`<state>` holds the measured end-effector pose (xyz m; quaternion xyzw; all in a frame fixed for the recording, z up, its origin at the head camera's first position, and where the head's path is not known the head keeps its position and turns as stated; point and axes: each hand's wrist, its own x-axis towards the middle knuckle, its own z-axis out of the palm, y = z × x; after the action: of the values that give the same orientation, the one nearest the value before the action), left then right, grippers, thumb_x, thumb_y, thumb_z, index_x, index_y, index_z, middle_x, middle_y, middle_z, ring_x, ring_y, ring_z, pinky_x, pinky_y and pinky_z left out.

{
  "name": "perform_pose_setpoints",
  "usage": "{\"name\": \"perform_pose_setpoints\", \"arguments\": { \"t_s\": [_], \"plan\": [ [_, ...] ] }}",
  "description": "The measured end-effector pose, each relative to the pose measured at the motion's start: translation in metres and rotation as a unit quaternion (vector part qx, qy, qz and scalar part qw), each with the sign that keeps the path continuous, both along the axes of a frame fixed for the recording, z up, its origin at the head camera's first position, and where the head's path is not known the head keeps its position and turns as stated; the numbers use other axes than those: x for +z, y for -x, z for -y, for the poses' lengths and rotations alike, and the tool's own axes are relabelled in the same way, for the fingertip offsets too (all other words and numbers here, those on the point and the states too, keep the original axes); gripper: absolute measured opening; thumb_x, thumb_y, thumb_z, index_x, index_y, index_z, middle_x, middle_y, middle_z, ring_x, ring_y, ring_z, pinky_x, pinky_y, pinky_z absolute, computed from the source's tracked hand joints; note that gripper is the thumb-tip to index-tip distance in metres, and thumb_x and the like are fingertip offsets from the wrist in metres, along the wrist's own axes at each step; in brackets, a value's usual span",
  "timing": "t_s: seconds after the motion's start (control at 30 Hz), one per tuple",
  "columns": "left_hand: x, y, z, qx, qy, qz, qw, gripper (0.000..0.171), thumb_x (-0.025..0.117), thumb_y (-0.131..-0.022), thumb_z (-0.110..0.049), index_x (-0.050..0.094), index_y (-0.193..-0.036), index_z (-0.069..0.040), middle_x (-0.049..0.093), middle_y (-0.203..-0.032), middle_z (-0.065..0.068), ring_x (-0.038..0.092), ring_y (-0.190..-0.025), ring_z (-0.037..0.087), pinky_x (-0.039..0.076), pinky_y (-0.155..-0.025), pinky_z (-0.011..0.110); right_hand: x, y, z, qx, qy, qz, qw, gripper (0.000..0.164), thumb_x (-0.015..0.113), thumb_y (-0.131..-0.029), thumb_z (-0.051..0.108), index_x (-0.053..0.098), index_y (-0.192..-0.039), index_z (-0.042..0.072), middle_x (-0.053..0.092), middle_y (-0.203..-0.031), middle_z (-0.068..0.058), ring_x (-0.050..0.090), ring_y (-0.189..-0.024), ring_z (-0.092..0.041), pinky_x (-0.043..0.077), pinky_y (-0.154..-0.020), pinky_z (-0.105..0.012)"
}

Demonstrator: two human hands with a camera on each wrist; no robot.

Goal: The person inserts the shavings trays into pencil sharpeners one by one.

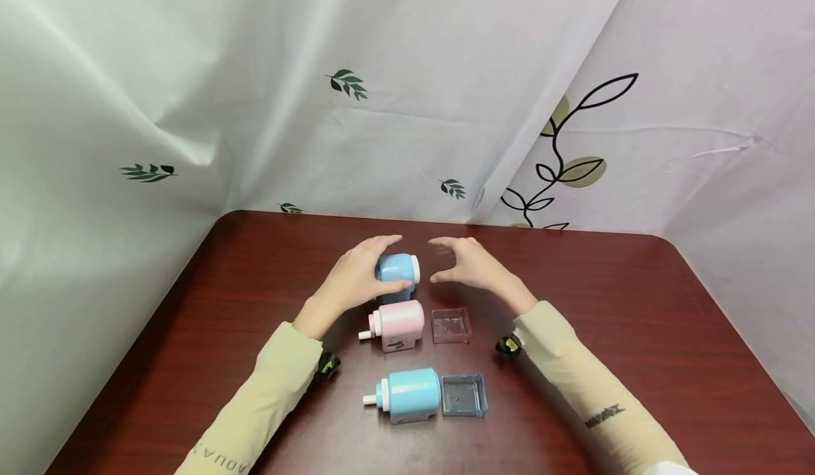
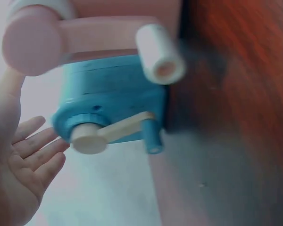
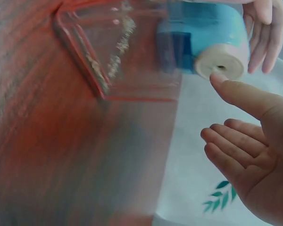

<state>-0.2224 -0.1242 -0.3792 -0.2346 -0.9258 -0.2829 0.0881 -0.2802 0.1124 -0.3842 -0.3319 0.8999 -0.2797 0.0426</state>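
Observation:
At the back of the row stands a blue hand-crank pencil sharpener point(image 1: 396, 268), its white round end facing right. My left hand point(image 1: 356, 275) is spread about it, thumb along the near side and fingers on the far side. In the left wrist view the straight fingers of that hand reach beside the sharpener's crank end. To the right my right hand point(image 1: 474, 264) is held with thumb and fingers apart, nothing between them. In the right wrist view its thumb overlaps the white end of the blue sharpener point(image 3: 212, 35). Nearer stands a pink pencil sharpener point(image 1: 401, 321), crank to the left.
A clear pinkish shavings drawer point(image 1: 451, 342), with some debris inside, lies right of the pink sharpener. In front are another blue pencil sharpener point(image 1: 412, 393) and a clear bluish drawer point(image 1: 463, 415). A white patterned curtain point(image 1: 395, 142) hangs behind the brown table point(image 1: 586, 305).

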Motion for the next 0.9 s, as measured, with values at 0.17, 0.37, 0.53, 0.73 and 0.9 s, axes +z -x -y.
{"name": "perform_pose_setpoints", "arguments": {
  "t_s": [0.17,0.37,0.53,0.73,0.9],
  "plan": [
    [0.013,-0.010,0.001,-0.004,-0.009,-0.032,0.9994,0.072,0.068,-0.076,-0.047,0.042,-0.135,-0.014,0.048,-0.133,0.005,0.044,-0.116,0.020,0.044,-0.089,0.045,0.010,-0.007,-0.010,-0.022,0.024,-0.010,0.999,0.059,0.074,-0.075,0.030,0.052,-0.125,0.008,0.059,-0.120,-0.014,0.053,-0.109,-0.024,0.045,-0.089,-0.044],
    [0.025,-0.021,-0.001,-0.030,-0.024,-0.087,0.9955,0.065,0.068,-0.078,-0.041,0.045,-0.133,-0.014,0.051,-0.129,0.003,0.046,-0.113,0.016,0.046,-0.085,0.041,0.022,-0.020,-0.017,-0.036,0.044,-0.032,0.998,0.054,0.073,-0.075,0.032,0.055,-0.122,0.012,0.060,-0.118,-0.010,0.054,-0.108,-0.024,0.044,-0.089,-0.043],
    [0.033,-0.031,-0.005,-0.050,-0.026,-0.127,0.9903,0.062,0.065,-0.079,-0.043,0.047,-0.131,-0.013,0.053,-0.126,0.002,0.046,-0.114,0.014,0.046,-0.086,0.039,0.032,-0.034,-0.023,-0.042,0.059,-0.049,0.996,0.055,0.072,-0.076,0.036,0.055,-0.122,0.013,0.060,-0.119,-0.007,0.053,-0.109,-0.022,0.043,-0.090,-0.042],
    [0.036,-0.044,-0.011,-0.053,-0.025,-0.135,0.9891,0.060,0.066,-0.078,-0.044,0.050,-0.129,-0.016,0.054,-0.123,-0.001,0.048,-0.110,0.011,0.049,-0.080,0.033,0.034,-0.050,-0.031,-0.056,0.066,-0.057,0.995,0.055,0.071,-0.076,0.040,0.055,-0.123,0.016,0.059,-0.121,-0.002,0.052,-0.111,-0.018,0.042,-0.092,-0.041],
    [0.032,-0.054,-0.013,-0.062,-0.017,-0.123,0.9903,0.060,0.067,-0.077,-0.043,0.050,-0.128,-0.016,0.054,-0.124,-0.002,0.046,-0.113,0.009,0.048,-0.084,0.033,0.031,-0.061,-0.038,-0.062,0.065,-0.055,0.994,0.056,0.070,-0.076,0.042,0.055,-0.124,0.017,0.059,-0.121,-0.003,0.050,-0.112,-0.014,0.041,-0.093,-0.041]
  ]
}}
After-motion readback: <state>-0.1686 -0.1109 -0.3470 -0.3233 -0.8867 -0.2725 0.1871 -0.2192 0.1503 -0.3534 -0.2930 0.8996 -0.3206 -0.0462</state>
